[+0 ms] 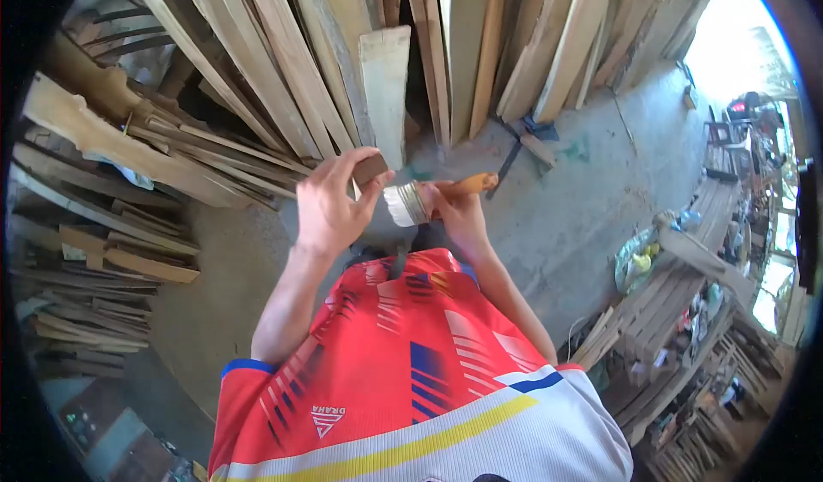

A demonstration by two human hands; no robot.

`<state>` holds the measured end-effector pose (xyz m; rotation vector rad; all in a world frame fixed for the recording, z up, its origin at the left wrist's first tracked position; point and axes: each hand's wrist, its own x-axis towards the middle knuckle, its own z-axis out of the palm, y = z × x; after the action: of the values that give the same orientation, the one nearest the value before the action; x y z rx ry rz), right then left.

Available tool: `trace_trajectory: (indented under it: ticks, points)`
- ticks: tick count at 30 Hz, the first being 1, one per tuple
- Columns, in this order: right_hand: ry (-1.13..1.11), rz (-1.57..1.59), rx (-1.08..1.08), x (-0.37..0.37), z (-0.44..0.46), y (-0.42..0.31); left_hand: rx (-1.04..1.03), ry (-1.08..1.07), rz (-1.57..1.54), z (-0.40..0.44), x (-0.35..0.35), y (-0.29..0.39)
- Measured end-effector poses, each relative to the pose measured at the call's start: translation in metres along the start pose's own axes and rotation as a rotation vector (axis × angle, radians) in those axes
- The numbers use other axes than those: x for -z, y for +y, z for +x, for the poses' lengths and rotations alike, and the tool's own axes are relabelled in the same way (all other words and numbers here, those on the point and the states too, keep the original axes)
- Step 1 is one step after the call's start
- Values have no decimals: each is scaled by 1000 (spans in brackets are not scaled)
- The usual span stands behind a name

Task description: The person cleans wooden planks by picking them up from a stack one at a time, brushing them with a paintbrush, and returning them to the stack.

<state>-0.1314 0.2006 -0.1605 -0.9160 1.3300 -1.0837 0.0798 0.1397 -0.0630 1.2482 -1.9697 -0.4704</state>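
Observation:
My left hand (330, 206) is closed on a small brown block (370, 169), gripped between the thumb and fingers. It looks like wood, though I cannot be sure. In my right hand (464, 218) is a wide paintbrush (401, 207) with pale bristles, a metal band and an orange handle. The bristles point left, towards the block, and a small gap seems to separate them. Both hands are raised in front of my red shirt, above the concrete floor.
Tall planks (467, 53) lean in a row ahead. Curved boards (129, 152) and stacked offcuts (94, 310) lie at the left. A wooden bench (656, 319) with clutter and a plastic bag (636, 259) runs along the right. A short wood piece (538, 149) rests on the floor.

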Motion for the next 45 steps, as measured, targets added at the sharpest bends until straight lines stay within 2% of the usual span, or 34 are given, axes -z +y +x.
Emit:
trace_trajectory:
  ticks: [1,3,5,7,9,10,11,13,15,17,20,22,23,26,27,28,29,32,33,34,36,38,39,40,42,43,45]
  points:
    - [8,44,-4,3,8,6,32,19,-10,12,7,8]
    - [-52,95,-29,24,16,-8,247,103,-18,41,39,42]
    - [-95,140,-22,49,32,-32,325,382,50,69,84,81]
    - [-113,189,11,72,51,-44,103,847,-128,83,123,111]
    - [-85,113,94,98,81,-52,-140,1081,-416,98,159,143]
    - [-73,71,132,112,93,-57,-236,1054,-573,91,170,148]
    - [-81,80,180,123,105,-66,-316,867,-773,70,175,137]
    - [-24,102,192,142,116,-91,-423,634,-1018,52,159,122]
    - [10,88,256,149,122,-119,-492,577,-1129,55,138,104]
    - [17,14,327,147,132,-125,-186,1148,-905,87,86,133]
    - [11,25,522,128,147,-118,-32,1241,-800,119,39,142]
    - [-7,-22,691,116,146,-124,-38,1298,-802,135,27,154]
    - [-6,-164,782,124,144,-128,-29,1323,-803,140,23,158]
    - [152,-160,625,156,187,-77,18,1315,-863,152,24,153]
    - [265,-187,599,168,205,-60,62,1341,-903,157,21,154]
    - [295,-155,509,171,214,-61,69,1335,-905,157,16,156]
    - [234,-115,542,169,216,-59,69,1327,-910,160,9,155]
    - [-14,-23,639,123,157,-148,76,1275,-938,168,-7,146]
    - [-68,24,713,110,144,-155,83,1269,-956,174,-12,146]
    - [-213,46,777,106,127,-182,79,1267,-978,179,-16,145]
    - [-229,65,778,108,136,-180,85,1247,-995,180,-16,144]
    - [-135,57,648,124,178,-147,94,1241,-994,177,-14,142]
    - [-12,4,542,137,195,-133,91,1248,-1019,176,-13,140]
    - [81,-51,404,148,206,-127,77,1198,-1039,173,-13,138]
    - [134,-342,465,166,223,-120,34,1095,-1084,172,-12,132]
    - [66,-276,508,159,218,-134,-100,952,-1150,172,-9,127]
    - [-73,-142,574,142,200,-159,-213,733,-1076,180,-5,128]
